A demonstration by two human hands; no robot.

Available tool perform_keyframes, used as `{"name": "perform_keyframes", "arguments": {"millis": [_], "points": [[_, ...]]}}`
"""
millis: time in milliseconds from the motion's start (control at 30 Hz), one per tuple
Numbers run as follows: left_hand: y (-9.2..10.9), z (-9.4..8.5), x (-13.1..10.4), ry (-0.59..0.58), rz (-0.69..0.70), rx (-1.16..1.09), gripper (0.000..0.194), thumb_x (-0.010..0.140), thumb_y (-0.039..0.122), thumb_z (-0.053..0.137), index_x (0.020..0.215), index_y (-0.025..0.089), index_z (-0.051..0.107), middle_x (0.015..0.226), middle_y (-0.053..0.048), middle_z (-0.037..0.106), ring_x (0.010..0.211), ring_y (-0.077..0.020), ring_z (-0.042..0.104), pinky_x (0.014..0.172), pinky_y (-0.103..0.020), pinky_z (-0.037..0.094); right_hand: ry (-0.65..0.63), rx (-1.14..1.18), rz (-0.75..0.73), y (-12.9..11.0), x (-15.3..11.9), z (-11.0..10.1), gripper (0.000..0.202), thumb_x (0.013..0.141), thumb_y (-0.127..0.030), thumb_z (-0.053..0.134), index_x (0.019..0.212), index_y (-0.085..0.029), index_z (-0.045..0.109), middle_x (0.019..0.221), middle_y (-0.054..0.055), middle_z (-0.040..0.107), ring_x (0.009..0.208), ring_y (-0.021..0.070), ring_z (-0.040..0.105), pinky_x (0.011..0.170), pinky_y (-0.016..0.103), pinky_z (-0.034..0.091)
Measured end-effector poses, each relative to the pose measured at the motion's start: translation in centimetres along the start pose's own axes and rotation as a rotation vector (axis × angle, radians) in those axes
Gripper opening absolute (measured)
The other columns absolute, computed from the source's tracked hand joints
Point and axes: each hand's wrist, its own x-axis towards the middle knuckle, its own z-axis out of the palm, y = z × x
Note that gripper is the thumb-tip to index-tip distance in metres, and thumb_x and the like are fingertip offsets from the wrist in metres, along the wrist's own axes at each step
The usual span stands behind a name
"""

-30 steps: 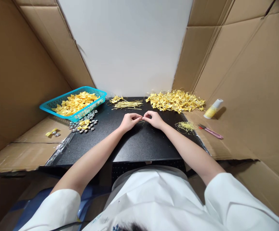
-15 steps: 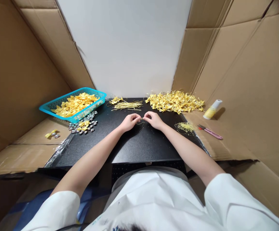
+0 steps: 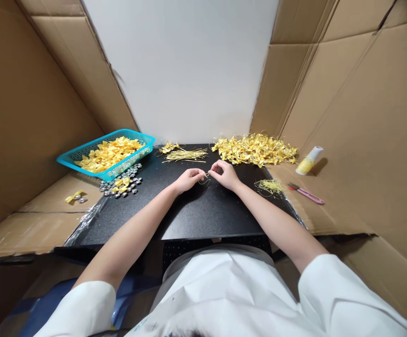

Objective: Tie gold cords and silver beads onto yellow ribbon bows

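Observation:
Over the middle of the black table (image 3: 210, 217), a thin yellow cord (image 3: 205, 181) runs between my two hands, part of it looping down below the fingertips. My left hand (image 3: 189, 179) pinches it from the left with thumb and forefinger. From the right, the fingertips of my right hand (image 3: 223, 174) are pinched on the same cord. Just beyond the hands lies a bundle of straight yellow cords (image 3: 185, 155). A small cluster of yellow bows (image 3: 169, 147) with cord is behind that bundle.
At the left a turquoise basket (image 3: 70, 164) holds yellow bows, with several silvery beads (image 3: 135, 181) beside it. A heap of corded bows (image 3: 255, 150) covers the back right. Cord scraps (image 3: 270, 186), pink-handled snips (image 3: 310, 194) and a white-and-yellow spool (image 3: 308, 161) are at the right. Cardboard walls flank the table.
The fingertips have drawn slightly apart, with the right fingers lifting a little. More of the cord shows between and below the hands. The view has shifted slightly.

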Motion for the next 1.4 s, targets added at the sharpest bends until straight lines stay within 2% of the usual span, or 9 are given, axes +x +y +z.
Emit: {"name": "perform_keyframes", "arguments": {"millis": [200,367,567,700,833,900,1000,1067,1400], "points": [[0.0,0.2,0.0,0.052,-0.007,-0.063,0.035,0.073,0.048,0.067,0.072,0.014,0.061,0.068,-0.001,0.061,0.064,-0.0112,0.051,0.065,-0.025,0.039,-0.087,-0.092,-0.088,-0.3,-0.2,0.0,0.012,0.072,-0.027,0.076,0.070,-0.019,0.066,0.073,0.000,0.064,0.072,0.0151,0.054,0.077,0.033,0.035],[0.0,0.2,0.0,0.075,-0.016,-0.053,0.036,0.072,0.049,0.069,0.075,0.013,0.066,0.071,-0.003,0.066,0.062,-0.0112,0.052,0.063,-0.025,0.040,-0.062,-0.087,-0.088,0.0,-0.1,0.0,0.012,0.079,-0.023,0.068,0.068,-0.020,0.066,0.072,0.000,0.065,0.071,0.0150,0.054,0.076,0.033,0.036],[-0.3,-0.1,0.0,0.158,-0.014,-0.070,0.046,0.070,0.050,0.070,0.096,0.012,0.069,0.073,-0.006,0.070,0.061,-0.0127,0.055,0.058,-0.025,0.040,0.018,-0.046,-0.076,0.8,0.4,-0.9,0.013,0.079,-0.023,0.066,0.067,-0.020,0.065,0.070,0.001,0.065,0.069,0.0153,0.054,0.072,0.031,0.041],[-0.4,-0.1,0.1,0.183,0.007,-0.110,0.047,0.069,0.049,0.071,0.097,0.012,0.064,0.072,-0.006,0.070,0.061,-0.0131,0.058,0.056,-0.024,0.040,-0.013,-0.055,-0.020,1.3,0.5,-1.1,0.006,0.075,-0.025,0.070,0.073,-0.020,0.067,0.075,0.002,0.067,0.073,0.0171,0.056,0.074,0.033,0.043],[-0.1,0.1,0.0,0.164,0.045,-0.122,0.041,0.071,0.046,0.070,0.094,0.015,0.055,0.070,-0.003,0.068,0.061,-0.0121,0.059,0.056,-0.023,0.040,-0.086,0.048,0.018,1.1,0.2,-0.7,0.046,0.061,-0.031,0.082,0.104,-0.022,0.066,0.098,0.004,0.069,0.092,0.0213,0.060,0.085,0.036,0.046],[0.2,0.2,-0.1,0.144,0.073,-0.127,0.039,0.073,0.046,0.070,0.091,0.017,0.050,0.068,-0.001,0.066,0.061,-0.0111,0.058,0.057,-0.022,0.040,-0.143,0.132,0.032,0.8,0.1,-0.2,0.050,0.062,-0.034,0.080,0.108,-0.021,0.065,0.106,0.006,0.069,0.101,0.0218,0.060,0.091,0.037,0.045],[0.5,0.2,-0.2,0.093,0.115,-0.141,0.039,0.075,0.046,0.069,0.090,0.018,0.046,0.067,0.002,0.063,0.061,-0.0106,0.058,0.057,-0.022,0.040,-0.221,0.263,0.095,0.5,0.3,0.7,0.026,0.078,-0.038,0.065,0.095,-0.019,0.069,0.097,0.005,0.072,0.097,0.0201,0.063,0.091,0.035,0.044],[0.7,0.2,-0.3,0.059,0.130,-0.142,0.038,0.077,0.047,0.067,0.090,0.019,0.044,0.066,0.002,0.062,0.063,-0.0109,0.058,0.058,-0.022,0.040,-0.259,0.348,0.143,0.6,0.6,1.1,0.025,0.084,-0.037,0.056,0.084,-0.017,0.071,0.086,0.003,0.072,0.087,0.0182,0.064,0.086,0.032,0.045],[0.7,0.2,-0.3,-0.004,0.173,-0.174,0.034,0.082,0.045,0.062,0.088,0.019,0.042,0.065,0.003,0.059,0.063,-0.0115,0.059,0.067,-0.027,0.045,-0.391,0.455,0.258,0.5,1.1,1.3,0.020,0.078,-0.027,0.057,0.068,-0.016,0.071,0.069,0.000,0.070,0.073,0.0144,0.061,0.079,0.028,0.045]]}}
